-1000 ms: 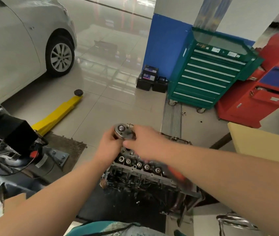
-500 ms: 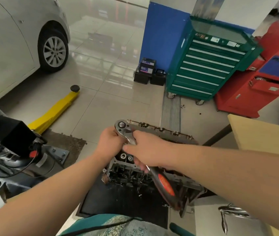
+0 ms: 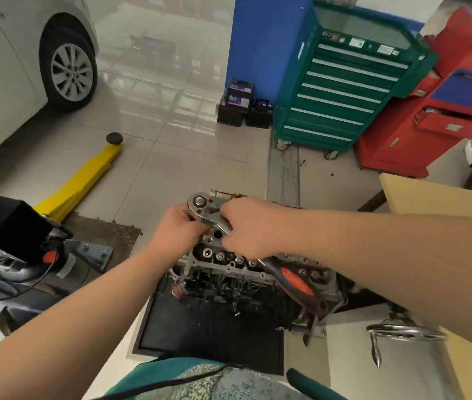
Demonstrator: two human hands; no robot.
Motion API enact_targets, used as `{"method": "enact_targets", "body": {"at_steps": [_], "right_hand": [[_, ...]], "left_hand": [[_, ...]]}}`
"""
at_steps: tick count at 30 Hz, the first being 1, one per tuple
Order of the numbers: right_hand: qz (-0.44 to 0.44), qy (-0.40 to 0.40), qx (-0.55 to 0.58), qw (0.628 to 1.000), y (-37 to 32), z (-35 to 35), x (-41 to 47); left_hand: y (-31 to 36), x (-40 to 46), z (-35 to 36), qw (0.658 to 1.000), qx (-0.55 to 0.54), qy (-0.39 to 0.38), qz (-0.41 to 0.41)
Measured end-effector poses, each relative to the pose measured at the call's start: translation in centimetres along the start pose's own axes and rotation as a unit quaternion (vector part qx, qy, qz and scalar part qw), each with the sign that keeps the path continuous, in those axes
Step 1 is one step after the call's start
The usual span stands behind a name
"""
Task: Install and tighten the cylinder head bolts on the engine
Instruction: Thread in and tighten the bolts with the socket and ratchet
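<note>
Hands (image 3: 217, 229) hide the bolt beneath the ratchet (image 3: 200, 202) head.

Bright, even daylight glares off the glossy floor tiles (image 3: 154, 90); wide-angle bending and slight softness mark the edges.

Both hands hide the ratchet (image 3: 214, 210) shank and the bolt beneath.

This is a car repair shop. A silver car (image 3: 12, 62) is parked on the shiny tile floor (image 3: 171, 145). A green tool chest (image 3: 341, 90) with many drawers, a yellow jack (image 3: 84, 177) and car batteries (image 3: 240, 106) stand nearby.
</note>
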State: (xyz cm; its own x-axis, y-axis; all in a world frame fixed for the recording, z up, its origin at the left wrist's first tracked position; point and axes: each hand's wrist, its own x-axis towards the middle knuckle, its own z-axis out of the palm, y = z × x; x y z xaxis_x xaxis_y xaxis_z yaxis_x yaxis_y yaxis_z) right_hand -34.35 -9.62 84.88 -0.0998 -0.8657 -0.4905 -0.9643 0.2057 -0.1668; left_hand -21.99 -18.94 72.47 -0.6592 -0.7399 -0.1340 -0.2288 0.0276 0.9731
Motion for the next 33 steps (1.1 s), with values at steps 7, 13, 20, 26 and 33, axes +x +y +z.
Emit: {"method": "enact_targets", "body": {"at_steps": [7, 13, 20, 26, 33], "right_hand": [[-0.105, 0.114, -0.236, 0.959, 1.7, -3.2, 1.9], [-0.004, -0.027, -0.024, 0.999, -0.1, 1.0, -0.5], [-0.142, 0.088, -0.260, 0.951, 1.1, -4.7, 2.3], [-0.041, -0.006, -0.104, 0.994, -0.8, -0.7, -0.2], [-0.106, 0.091, -0.251, 0.958, 1.7, -4.8, 2.2]], "left_hand": [[0.1, -0.7, 1.8, 0.999, 0.015, 0.023, -0.024], [0.7, -0.8, 1.1, 1.000, -0.008, 0.016, -0.019], [0.7, -1.3, -0.2, 0.998, -0.006, -0.057, -0.003], [1.2, -0.5, -1.1, 0.998, -0.024, -0.059, -0.025], [0.6, -1.2, 0.2, 0.994, -0.051, -0.096, -0.017]]}}
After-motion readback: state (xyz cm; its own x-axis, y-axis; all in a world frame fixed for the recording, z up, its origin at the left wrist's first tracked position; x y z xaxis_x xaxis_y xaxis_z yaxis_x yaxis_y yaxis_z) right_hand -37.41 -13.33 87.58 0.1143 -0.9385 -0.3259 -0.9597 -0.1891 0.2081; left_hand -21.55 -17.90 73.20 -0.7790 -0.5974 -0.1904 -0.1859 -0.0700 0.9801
